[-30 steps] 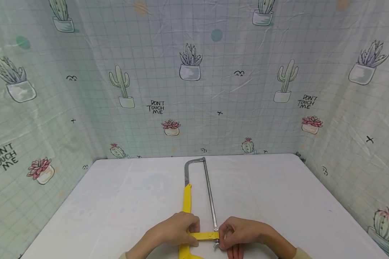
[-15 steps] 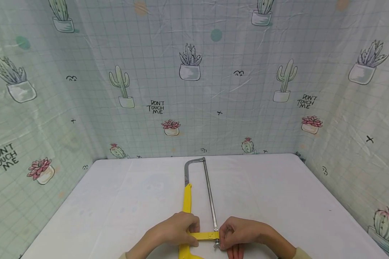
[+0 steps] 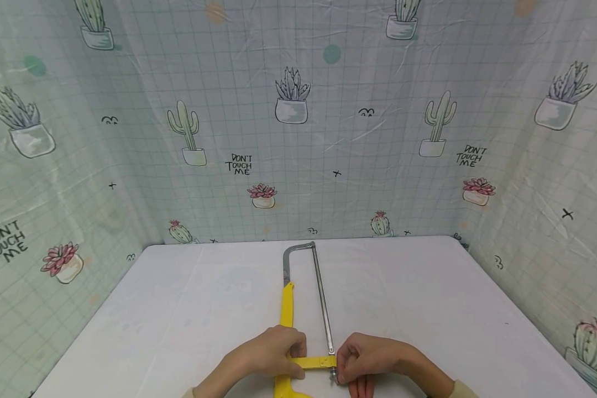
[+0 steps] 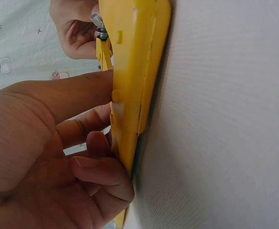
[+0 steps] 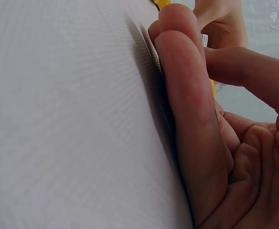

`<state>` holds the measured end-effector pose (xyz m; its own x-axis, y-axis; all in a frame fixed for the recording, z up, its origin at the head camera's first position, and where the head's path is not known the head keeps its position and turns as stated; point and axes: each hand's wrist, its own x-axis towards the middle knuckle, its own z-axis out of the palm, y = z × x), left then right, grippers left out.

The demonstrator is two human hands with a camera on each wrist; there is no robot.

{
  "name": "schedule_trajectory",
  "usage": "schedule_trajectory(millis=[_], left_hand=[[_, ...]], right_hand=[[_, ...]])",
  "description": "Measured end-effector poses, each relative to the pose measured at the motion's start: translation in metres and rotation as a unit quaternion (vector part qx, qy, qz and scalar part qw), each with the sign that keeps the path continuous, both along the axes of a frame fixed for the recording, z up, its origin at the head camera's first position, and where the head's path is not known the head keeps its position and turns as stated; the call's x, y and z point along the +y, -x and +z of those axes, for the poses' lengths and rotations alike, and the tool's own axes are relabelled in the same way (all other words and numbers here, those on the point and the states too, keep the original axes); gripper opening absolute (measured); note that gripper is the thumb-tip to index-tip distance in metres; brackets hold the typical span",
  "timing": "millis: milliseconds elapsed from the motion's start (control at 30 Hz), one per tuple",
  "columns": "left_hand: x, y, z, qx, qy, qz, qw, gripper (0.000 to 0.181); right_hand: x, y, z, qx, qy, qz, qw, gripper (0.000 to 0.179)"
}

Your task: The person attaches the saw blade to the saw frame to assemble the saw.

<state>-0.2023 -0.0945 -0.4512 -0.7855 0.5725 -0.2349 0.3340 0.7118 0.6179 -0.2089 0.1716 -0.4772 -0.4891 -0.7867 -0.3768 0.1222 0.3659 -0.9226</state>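
A hacksaw [image 3: 287, 307] with a yellow and grey frame lies on the table, its blade [image 3: 322, 301] to the right. My left hand [image 3: 278, 352] grips the yellow frame near the handle. In the left wrist view the left thumb and fingers [image 4: 100, 174] are against the yellow metal. At the blade's near end a metal wing nut [image 3: 333, 377] sticks out below the yellow crosspiece [image 3: 314, 363]. My right hand [image 3: 370, 358] pinches at the wing nut with thumb and index finger. Its other fingers [image 5: 191, 109] rest on the table. Most of the handle is cut off by the frame's lower edge.
A white-covered table [image 3: 219, 298] spreads around the saw. Behind it and at both sides hangs a curtain [image 3: 338, 138] printed with cacti. The saw's far end reaches close to the table's back edge.
The wing nut has turned slightly beside the right fingers. Both hands and the hacksaw stay in the same place.
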Motion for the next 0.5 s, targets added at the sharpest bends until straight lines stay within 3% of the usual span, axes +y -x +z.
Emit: schedule_trajectory(millis=[500], left_hand=[[0.0011, 0.0007, -0.001, -0.008, 0.003, 0.011, 0.9999, 0.022]], right_hand=[[0.0, -0.0002, 0.0029, 0.005, -0.023, -0.01, 0.9997, 0.013]])
